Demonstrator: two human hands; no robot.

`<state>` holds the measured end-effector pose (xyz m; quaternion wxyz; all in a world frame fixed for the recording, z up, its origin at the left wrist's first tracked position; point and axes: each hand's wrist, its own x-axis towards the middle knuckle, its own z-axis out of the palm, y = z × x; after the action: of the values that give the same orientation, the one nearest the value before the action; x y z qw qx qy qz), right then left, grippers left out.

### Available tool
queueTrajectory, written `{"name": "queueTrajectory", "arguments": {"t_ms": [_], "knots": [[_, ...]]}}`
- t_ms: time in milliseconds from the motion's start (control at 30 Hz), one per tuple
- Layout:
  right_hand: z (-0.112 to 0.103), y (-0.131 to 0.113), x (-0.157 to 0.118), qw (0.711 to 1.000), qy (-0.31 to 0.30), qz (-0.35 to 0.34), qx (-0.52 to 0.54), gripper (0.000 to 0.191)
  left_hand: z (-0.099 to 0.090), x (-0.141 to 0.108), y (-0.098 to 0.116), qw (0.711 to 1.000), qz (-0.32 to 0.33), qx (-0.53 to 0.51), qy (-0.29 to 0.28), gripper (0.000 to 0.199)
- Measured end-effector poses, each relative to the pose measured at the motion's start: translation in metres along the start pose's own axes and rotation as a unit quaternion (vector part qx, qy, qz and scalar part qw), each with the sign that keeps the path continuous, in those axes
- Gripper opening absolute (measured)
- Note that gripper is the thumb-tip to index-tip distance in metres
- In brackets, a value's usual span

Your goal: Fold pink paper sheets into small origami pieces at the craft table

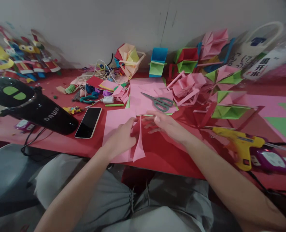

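Note:
A pink sheet of paper (pixel 111 124) lies at the table's front edge, and its right part stands up as a narrow curved flap (pixel 139 149). My left hand (pixel 123 137) rests on the flat part, thumb and index finger apart, just left of the flap. To the right of the flap, my right hand (pixel 163 124) has its fingers stretched and spread, close to the paper's raised edge. Whether those fingertips touch it, I cannot tell. Behind both hands, grey-handled scissors (pixel 161 102) lie on a stack of pink paper (pixel 140 87).
A phone (pixel 88 123) and a black DAWN device (pixel 39 108) stand left. Paper scraps (pixel 104 83) are heaped behind. Folded paper models (pixel 188 83) line the wall. A yellow glue gun (pixel 239 143) with its cord lies right, beside a purple box (pixel 271 159).

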<state>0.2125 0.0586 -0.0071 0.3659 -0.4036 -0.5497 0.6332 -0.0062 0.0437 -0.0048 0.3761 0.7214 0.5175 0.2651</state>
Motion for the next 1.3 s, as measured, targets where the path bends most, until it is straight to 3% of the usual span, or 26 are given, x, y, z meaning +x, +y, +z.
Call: {"name": "queueTrajectory", "arguments": {"t_ms": [167,233,333,500,600,800,1033,1300], "knots": [[0.013,0.003,-0.002,0.998,-0.005,-0.023,-0.057,0.073,0.005,-0.006,0.017,0.994,-0.005,0.110,-0.018,0.051],[0.018,0.003,-0.002,0.995,-0.005,-0.044,-0.087,0.061,0.007,-0.006,0.019,0.991,0.002,0.131,-0.019,0.047],[0.017,0.003,0.000,0.992,0.028,-0.067,-0.107,0.028,0.007,-0.005,0.015,0.990,0.008,0.143,-0.013,0.046],[0.004,0.001,0.005,0.997,0.050,-0.049,-0.026,0.017,0.000,0.000,0.005,0.996,-0.004,0.085,-0.003,0.031],[0.002,-0.002,0.005,0.997,0.064,-0.040,-0.006,0.022,-0.003,0.006,0.003,0.999,0.009,-0.012,-0.031,0.023],[0.005,-0.004,0.003,0.995,0.059,-0.052,-0.059,0.020,-0.003,0.017,0.006,0.991,0.022,-0.132,-0.028,0.018],[0.004,-0.001,0.003,0.990,0.098,-0.065,-0.083,0.033,0.000,0.019,0.005,0.988,0.028,-0.151,0.007,0.023],[0.005,-0.003,0.003,0.989,0.075,-0.064,-0.113,0.035,0.002,0.022,0.006,0.986,0.014,-0.166,0.031,0.015]]}}
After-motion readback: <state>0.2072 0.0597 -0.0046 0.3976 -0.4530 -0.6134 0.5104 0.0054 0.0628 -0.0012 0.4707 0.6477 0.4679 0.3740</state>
